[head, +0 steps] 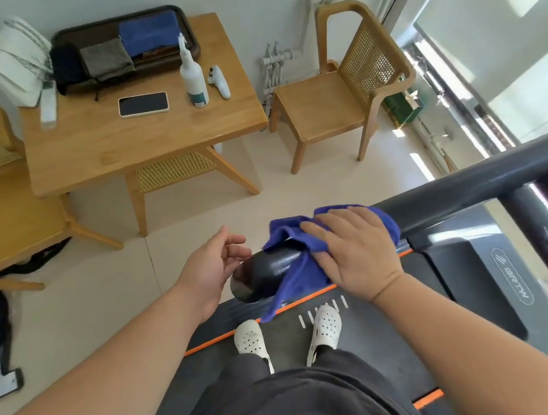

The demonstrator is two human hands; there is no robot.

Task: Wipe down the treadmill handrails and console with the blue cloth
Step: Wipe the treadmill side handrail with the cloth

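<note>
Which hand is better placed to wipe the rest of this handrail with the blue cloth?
The right hand: it lies flat on the blue cloth, which is draped over the handrail. The left hand is open beside the rail's end and holds nothing.

Glossy black handrail; soft blue cloth; wooden table.

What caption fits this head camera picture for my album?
Right hand presses the blue cloth over the treadmill handrail; left hand hovers open.
</note>
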